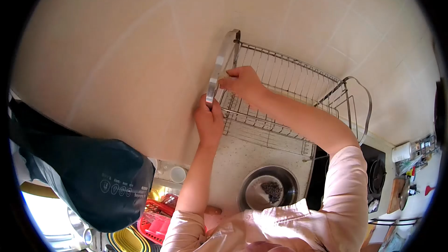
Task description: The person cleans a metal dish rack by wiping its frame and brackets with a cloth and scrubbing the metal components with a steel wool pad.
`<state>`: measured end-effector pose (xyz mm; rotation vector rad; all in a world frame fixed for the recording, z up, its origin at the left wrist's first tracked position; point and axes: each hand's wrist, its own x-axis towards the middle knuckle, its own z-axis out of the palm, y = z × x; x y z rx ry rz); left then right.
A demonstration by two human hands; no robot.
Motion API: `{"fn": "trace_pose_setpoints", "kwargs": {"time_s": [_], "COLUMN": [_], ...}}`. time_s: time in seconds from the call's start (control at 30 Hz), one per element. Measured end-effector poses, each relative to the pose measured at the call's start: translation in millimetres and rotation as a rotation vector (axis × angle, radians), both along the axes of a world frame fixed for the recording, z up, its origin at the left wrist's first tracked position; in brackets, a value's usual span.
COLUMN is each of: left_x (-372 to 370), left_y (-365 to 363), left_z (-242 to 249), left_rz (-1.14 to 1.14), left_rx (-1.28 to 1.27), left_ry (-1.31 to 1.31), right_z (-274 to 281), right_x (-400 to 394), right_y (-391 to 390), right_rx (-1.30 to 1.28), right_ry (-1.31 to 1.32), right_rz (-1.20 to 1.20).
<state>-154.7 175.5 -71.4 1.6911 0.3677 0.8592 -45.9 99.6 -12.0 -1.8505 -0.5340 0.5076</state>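
Note:
A wire dish rack (284, 70) with flat, curved metal side frames stands against the tiled wall, above a speckled counter. My left hand (209, 123) is closed around the lower end of the rack's left side frame (218, 67). Just inside that frame is my right hand (243, 83), its thumb and fingers bent together in a pinch at the rack's left end. What sits between those fingertips, if anything, is too small to make out. My right forearm crosses in front of the rack's wires and hides part of them.
Below the rack, a steel bowl (290, 177) with dark bits in it rests on the counter (224, 158). A black stove (375, 158) lies to the right. On the left are a dark bag (100, 177), a red basket (151, 224), a yellow colander (126, 239) and a white cup (178, 174).

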Motion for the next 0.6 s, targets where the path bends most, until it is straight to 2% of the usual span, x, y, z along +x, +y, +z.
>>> {"fn": "trace_pose_setpoints", "kwargs": {"time_s": [0.03,0.13,0.23,0.33,0.43,0.53,0.6], "left_x": [0.1,1.4,1.4,0.6,4.6,2.5,1.2], "left_y": [-0.5,2.1,1.8,2.2,5.7,2.0,2.1], "left_z": [2.5,-1.8,-1.5,0.1,-10.7,-4.8,-3.3], "left_rz": [-0.005,-0.022,-0.024,-0.044,0.007,-0.004,-0.022], "left_rx": [-0.011,0.01,-0.011,-0.04,0.083,0.009,-0.022], "left_ry": [0.005,-0.035,-0.028,-0.014,-0.067,-0.022,-0.016], "right_z": [-7.6,-21.8,-22.5,-22.5,7.6,13.2,7.2], "right_x": [11.7,51.6,93.5,103.5,113.4,128.2,136.0], "right_y": [2.5,14.4,25.7,32.4,9.0,-3.2,8.4], "right_rx": [-0.011,0.274,0.158,-0.164,-0.114,0.102,0.181], "right_ry": [-0.063,-0.092,-0.385,-0.787,-0.271,-0.229,-0.335], "right_rz": [-0.018,-0.173,-0.293,-0.335,-0.342,-0.496,-0.429]}}
